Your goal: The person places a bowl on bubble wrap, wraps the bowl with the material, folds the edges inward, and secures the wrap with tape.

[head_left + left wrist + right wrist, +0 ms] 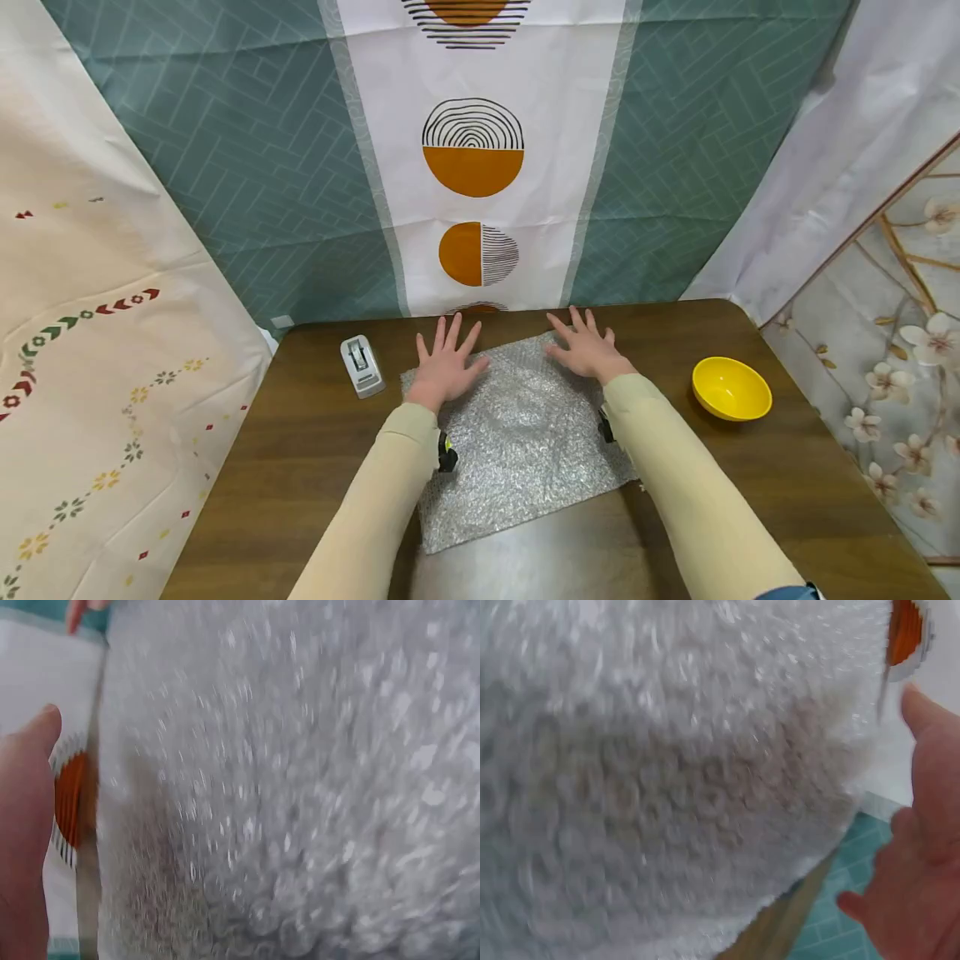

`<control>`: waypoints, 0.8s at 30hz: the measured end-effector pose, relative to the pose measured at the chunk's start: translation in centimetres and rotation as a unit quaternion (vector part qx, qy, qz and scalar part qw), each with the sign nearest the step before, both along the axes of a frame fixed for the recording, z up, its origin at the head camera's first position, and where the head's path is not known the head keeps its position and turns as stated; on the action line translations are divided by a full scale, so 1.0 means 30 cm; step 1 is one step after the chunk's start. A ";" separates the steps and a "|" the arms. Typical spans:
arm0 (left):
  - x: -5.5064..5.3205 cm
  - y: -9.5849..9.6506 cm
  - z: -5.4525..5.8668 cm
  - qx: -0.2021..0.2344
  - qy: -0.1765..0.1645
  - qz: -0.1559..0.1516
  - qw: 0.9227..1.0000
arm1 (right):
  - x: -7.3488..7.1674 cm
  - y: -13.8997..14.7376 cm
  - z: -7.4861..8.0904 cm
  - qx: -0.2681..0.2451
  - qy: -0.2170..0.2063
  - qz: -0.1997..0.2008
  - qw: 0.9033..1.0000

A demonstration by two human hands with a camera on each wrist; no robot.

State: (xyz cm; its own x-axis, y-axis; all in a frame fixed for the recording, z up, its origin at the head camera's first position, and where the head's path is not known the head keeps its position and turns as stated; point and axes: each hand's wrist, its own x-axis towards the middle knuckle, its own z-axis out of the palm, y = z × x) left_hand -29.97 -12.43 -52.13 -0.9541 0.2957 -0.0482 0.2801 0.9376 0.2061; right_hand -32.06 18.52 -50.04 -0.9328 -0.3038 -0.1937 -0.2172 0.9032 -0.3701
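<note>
A sheet of bubble wrap (525,442) lies at a slant on the brown wooden table, its surface glinting. Over its far left corner my left hand (446,367) is spread, fingers straight and apart. My right hand (585,346) is likewise spread at the far right corner. Neither hand grips anything; whether the palms touch the sheet cannot be told. In the left wrist view the bubble wrap (292,780) fills most of the picture, with the thumb of the left hand (26,825) at the edge. The right wrist view shows the right hand (922,855) beside the sheet.
Left of the sheet lies a white and grey device (362,367) with a slot-like top, its kind unclear. A yellow bowl (731,388) stands at the right of the table (300,483). A patterned cloth (300,167) hangs behind the table's back edge.
</note>
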 end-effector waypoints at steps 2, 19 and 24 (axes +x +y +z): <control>0.025 -0.002 0.020 0.041 -0.003 -0.016 0.999 | 0.012 0.013 0.011 -0.022 -0.007 0.021 1.000; 0.243 -0.070 0.024 0.112 -0.066 -0.083 0.988 | 0.183 0.165 0.044 -0.097 -0.089 0.152 0.980; 0.265 -0.102 -0.001 0.119 -0.101 -0.084 0.984 | 0.205 0.189 0.027 -0.091 -0.100 0.157 0.978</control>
State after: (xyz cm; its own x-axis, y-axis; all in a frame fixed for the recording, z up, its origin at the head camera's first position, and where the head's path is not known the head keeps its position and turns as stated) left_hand -22.03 -15.50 -52.17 -0.8690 0.4741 -0.1417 0.3579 0.8000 0.4815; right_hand -25.91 24.18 -49.23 -0.7366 -0.6162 -0.2787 -0.3810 0.7186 -0.5818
